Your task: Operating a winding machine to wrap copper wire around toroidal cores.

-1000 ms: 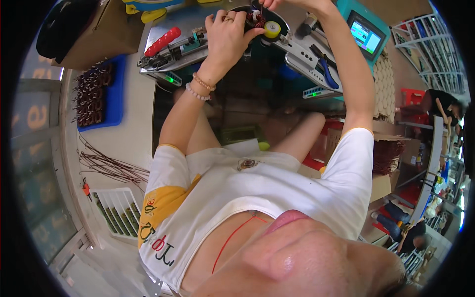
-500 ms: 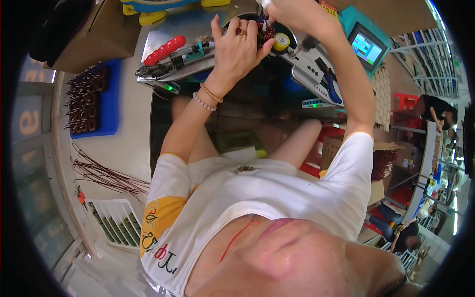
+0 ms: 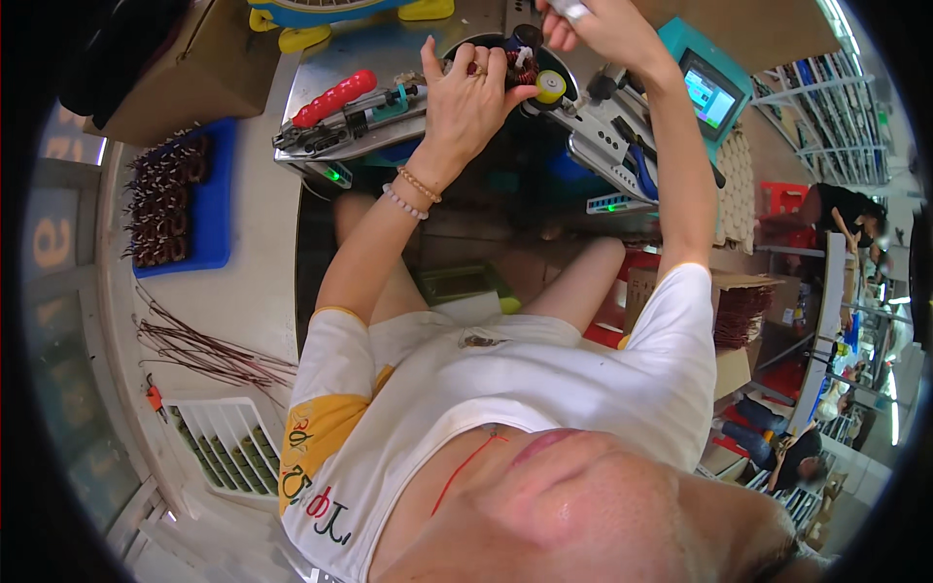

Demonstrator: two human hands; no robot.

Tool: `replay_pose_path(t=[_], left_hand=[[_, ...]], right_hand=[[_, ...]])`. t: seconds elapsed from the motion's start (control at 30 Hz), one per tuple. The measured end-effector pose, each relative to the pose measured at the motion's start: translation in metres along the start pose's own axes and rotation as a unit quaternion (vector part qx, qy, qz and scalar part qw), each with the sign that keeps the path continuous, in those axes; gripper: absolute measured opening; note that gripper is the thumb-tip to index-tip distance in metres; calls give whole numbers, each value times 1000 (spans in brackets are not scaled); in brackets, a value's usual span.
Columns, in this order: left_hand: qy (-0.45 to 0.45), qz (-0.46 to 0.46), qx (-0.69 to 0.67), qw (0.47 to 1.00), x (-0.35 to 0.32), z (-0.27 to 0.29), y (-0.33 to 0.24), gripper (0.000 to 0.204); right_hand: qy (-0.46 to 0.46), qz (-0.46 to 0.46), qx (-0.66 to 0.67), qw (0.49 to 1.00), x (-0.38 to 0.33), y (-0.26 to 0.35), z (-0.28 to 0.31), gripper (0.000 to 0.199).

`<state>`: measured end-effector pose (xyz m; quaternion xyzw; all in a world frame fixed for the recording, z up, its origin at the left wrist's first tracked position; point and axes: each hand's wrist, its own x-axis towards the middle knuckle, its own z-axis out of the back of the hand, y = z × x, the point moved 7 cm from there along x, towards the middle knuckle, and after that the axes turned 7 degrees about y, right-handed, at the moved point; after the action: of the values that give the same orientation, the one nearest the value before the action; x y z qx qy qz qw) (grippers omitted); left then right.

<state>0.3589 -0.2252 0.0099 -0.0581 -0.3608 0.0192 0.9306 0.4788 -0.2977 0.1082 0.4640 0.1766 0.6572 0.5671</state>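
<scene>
Coil (image 3: 525,68), dark red, at 12 o'clock in head view, just beside yellow roller (image 3: 550,86). Left hand (image 3: 466,109), 12 o'clock: thumb splayed near roller; hold on coil cannot be told. Right hand (image 3: 604,29), 1 o'clock: fingers curled; cannot tell whether pinching anything.

The wire coil (image 3: 523,68) is dark red, the roller (image 3: 551,86) yellow with a pale centre, the bumpy handle (image 3: 335,98) bright red, the tray (image 3: 216,214) blue, the screen housing (image 3: 684,39) teal, the plier grips (image 3: 643,173) dark blue.
</scene>
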Motion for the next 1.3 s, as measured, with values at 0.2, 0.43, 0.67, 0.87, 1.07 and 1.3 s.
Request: replay_pose_path(t=[0.2, 0.43, 0.67, 0.87, 1.07, 1.3], left_hand=[[-42, -13, 18, 999, -2, -3, -2, 49], [44, -17, 14, 999, -4, -2, -2, 51], [-6, -31, 30, 999, -8, -1, 5, 55], [-13, -23, 59, 998, -10, -1, -1, 56], [-5, -15, 49, 999, -12, -6, 2, 56], [-11, -58, 43, 997, -8, -5, -1, 57]], right_hand=[[37, -325, -8, 945, 24, -41, 2, 30], [123, -330, -8, 936, 23, -33, 2, 39], [-184, -87, -12, 979, -53, -9, -37, 18], [-238, -66, 128, 961, -68, -37, -9, 32], [-24, -217, 41, 975, 2, -37, -4, 36], [-150, -117, 22, 981, -59, -1, -28, 29]])
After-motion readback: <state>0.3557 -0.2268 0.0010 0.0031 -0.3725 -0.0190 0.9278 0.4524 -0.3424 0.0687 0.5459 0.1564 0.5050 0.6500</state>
